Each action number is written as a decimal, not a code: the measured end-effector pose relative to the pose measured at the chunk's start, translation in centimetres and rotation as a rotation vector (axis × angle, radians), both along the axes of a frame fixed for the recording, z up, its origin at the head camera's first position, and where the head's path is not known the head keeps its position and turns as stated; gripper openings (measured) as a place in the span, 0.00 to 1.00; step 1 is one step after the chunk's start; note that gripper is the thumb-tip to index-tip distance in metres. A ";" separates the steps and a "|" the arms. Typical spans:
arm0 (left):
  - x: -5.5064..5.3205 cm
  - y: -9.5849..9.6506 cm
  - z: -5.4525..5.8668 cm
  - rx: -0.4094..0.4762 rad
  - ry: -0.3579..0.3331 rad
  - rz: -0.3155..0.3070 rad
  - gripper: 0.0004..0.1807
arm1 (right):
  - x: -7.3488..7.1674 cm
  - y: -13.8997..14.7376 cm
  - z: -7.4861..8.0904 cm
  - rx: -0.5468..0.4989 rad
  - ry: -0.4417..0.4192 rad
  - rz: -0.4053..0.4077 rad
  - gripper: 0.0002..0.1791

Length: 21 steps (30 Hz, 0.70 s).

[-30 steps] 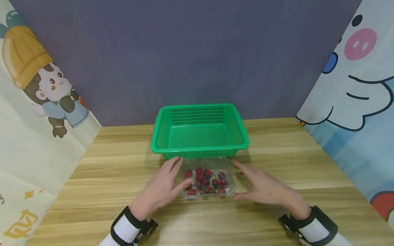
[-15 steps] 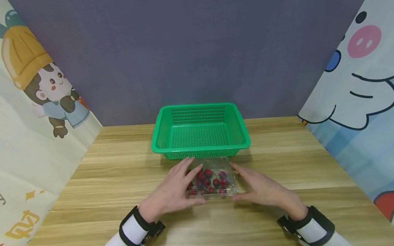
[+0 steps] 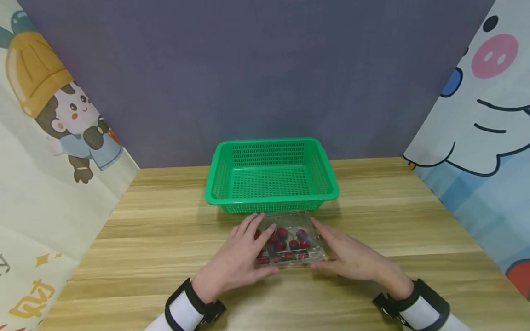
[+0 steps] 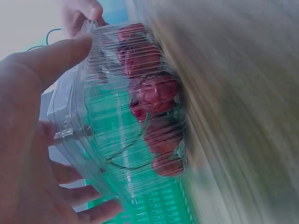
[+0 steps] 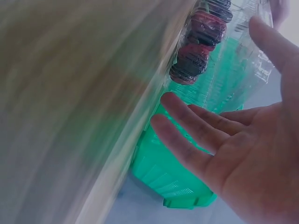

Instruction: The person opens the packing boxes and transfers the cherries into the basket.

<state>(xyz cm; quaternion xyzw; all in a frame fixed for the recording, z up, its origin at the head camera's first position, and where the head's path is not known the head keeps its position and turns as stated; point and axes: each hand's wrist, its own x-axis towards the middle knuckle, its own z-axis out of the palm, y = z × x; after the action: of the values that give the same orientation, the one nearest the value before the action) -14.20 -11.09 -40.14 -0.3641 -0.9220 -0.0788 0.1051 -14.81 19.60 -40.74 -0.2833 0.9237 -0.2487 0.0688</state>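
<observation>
A clear plastic clamshell box (image 3: 290, 219) with a lid lies on the table. Several dark red cherries (image 3: 281, 233) show through its walls, some with stems, also in the left wrist view as red cherries (image 4: 156, 93). My left hand (image 3: 233, 266) lies over the box's left part, fingers spread on the lid and the thumb along its front edge. At the right side my right hand (image 3: 356, 257) has straight, parted fingers, with the fingertips close to the box's right corners. In the right wrist view its palm (image 5: 257, 158) holds nothing.
Just behind the box stands a green plastic basket (image 3: 271, 201) with slotted walls and nothing in it. The wooden table (image 3: 165, 220) meets a dark grey panel (image 3: 265, 82) at the back. Cartoon-printed sheets flank both sides.
My left hand has moved right from beside the box to over the lid's left part. The right hand stays at the right side, and the box has shifted slightly right.
</observation>
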 end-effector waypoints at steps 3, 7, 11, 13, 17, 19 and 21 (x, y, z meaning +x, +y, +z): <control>0.1 0.1 0.0 -0.007 0.016 -0.001 0.51 | 0.1 0.0 0.0 0.007 0.012 0.010 0.57; 0.3 0.2 0.0 -0.012 0.024 -0.005 0.50 | 0.3 0.0 0.1 0.014 0.025 0.034 0.57; 0.4 0.3 0.0 -0.032 0.044 0.001 0.47 | 0.4 0.0 0.1 0.013 0.015 0.051 0.56; 0.4 0.4 0.1 -0.038 0.058 0.004 0.46 | 0.4 0.0 0.0 0.005 0.013 0.049 0.56; 0.5 0.5 0.1 -0.042 0.070 0.009 0.45 | 0.4 -0.1 0.0 -0.003 0.009 0.027 0.56; 0.6 0.6 0.3 -0.045 0.069 0.009 0.44 | 0.3 -0.2 0.0 -0.009 -0.013 0.021 0.56; 0.5 0.6 0.4 -0.048 0.071 0.005 0.44 | 0.3 -0.2 0.2 -0.011 -0.035 0.023 0.57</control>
<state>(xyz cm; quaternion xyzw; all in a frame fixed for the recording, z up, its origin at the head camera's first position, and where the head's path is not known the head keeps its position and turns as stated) -13.69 -10.47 -39.72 -0.3669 -0.9202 -0.0436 0.1294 -14.50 19.41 -40.53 -0.2896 0.9176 -0.2580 0.0864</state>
